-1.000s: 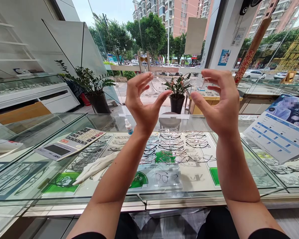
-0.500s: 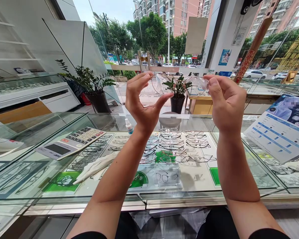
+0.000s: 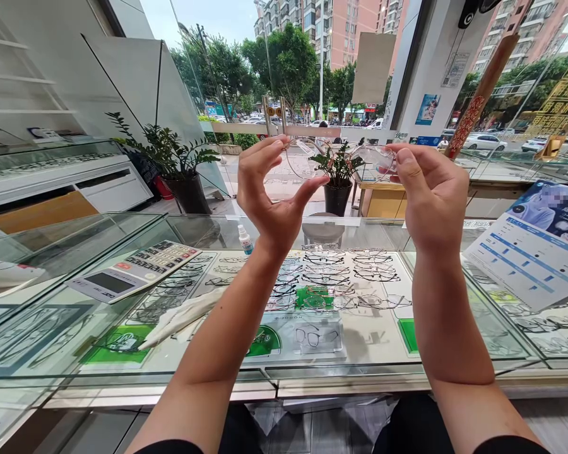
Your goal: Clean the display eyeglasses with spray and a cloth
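A pair of thin-rimmed eyeglasses point(image 3: 373, 157) with clear lenses is held up in front of me, above the glass counter. My left hand point(image 3: 272, 195) curves in a C shape at its left end. The fingertips touch the upper left of the frame, and the thumb points toward the lower rim. At the other end, my right hand point(image 3: 430, 195) pinches the frame between thumb and bent fingers. The temples are hard to make out against the bright street. Beneath my hands, several rows of eyeglass frames point(image 3: 326, 277) lie inside the counter.
On the counter's glass top point(image 3: 189, 221) are a calculator point(image 3: 137, 271), a pale cloth point(image 3: 184, 318) by my left forearm and a small spray bottle point(image 3: 245, 239). A printed card point(image 3: 532, 243) stands at the right. Beyond are a stool point(image 3: 322, 230) and potted plants point(image 3: 338, 167).
Both hands keep almost the same pose around the eyeglasses. My right hand has shifted very slightly, and the eyeglasses have turned a little with it.
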Demonstrator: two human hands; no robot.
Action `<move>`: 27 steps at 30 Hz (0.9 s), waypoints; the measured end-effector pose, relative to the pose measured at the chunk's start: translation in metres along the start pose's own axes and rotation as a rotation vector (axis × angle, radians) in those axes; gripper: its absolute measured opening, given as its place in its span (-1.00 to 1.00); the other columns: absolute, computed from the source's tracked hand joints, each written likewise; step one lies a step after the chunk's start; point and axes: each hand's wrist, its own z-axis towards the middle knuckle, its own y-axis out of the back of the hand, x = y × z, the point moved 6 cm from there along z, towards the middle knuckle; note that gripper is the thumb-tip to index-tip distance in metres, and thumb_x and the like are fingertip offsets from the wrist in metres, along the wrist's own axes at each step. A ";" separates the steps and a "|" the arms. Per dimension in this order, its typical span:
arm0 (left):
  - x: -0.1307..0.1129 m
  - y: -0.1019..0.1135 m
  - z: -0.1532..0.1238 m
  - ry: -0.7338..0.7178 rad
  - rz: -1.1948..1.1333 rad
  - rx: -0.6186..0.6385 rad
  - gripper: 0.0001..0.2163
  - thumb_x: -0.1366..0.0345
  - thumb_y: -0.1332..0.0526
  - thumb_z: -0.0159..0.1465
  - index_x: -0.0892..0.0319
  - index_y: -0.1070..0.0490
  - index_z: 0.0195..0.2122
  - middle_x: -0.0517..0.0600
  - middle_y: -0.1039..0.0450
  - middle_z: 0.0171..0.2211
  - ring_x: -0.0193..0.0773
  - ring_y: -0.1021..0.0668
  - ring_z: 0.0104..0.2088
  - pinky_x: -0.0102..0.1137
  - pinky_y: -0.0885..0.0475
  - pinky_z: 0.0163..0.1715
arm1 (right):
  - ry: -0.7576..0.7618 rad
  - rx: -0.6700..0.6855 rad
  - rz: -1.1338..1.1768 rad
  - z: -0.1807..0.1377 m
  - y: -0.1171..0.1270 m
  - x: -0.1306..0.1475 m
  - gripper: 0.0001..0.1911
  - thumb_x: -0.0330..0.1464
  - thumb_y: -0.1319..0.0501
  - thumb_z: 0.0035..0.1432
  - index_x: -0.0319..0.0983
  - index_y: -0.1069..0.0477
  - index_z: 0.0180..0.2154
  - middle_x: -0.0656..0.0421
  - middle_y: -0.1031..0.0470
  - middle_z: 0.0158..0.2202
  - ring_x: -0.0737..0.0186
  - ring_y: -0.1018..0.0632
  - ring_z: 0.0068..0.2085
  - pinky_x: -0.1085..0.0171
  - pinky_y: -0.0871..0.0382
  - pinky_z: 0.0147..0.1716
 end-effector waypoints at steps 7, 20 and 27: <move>0.009 0.001 -0.005 0.072 0.004 0.060 -0.26 -0.09 -0.55 0.31 -0.22 -0.25 0.42 0.08 -0.49 0.26 0.19 -0.55 0.39 0.12 -0.60 0.24 | -0.044 -0.018 0.076 0.002 -0.003 0.002 -0.64 0.07 -0.33 0.46 0.00 -0.72 0.00 0.11 -0.73 0.03 -0.03 -0.77 -0.04 -0.05 -0.75 -0.05; 0.009 -0.001 -0.004 0.066 0.063 0.023 -0.30 -0.20 -0.49 0.32 -0.20 -0.27 0.38 0.08 -0.50 0.25 0.15 -0.60 0.33 0.08 -0.62 0.20 | -0.052 -0.028 0.139 0.000 -0.004 0.016 -0.80 -0.08 -0.36 0.48 0.04 -0.74 -0.06 0.19 -0.76 0.00 0.19 -0.67 -0.33 0.08 -0.71 -0.26; 0.012 -0.003 -0.006 0.148 0.066 0.080 -0.28 -0.21 -0.49 0.32 -0.22 -0.25 0.40 0.08 -0.47 0.28 0.19 -0.54 0.41 0.11 -0.59 0.27 | -0.030 -0.038 0.202 0.002 -0.006 0.016 -0.79 -0.06 -0.41 0.42 0.02 -0.73 -0.06 0.24 -0.75 0.01 0.24 -0.66 -0.34 0.13 -0.73 -0.33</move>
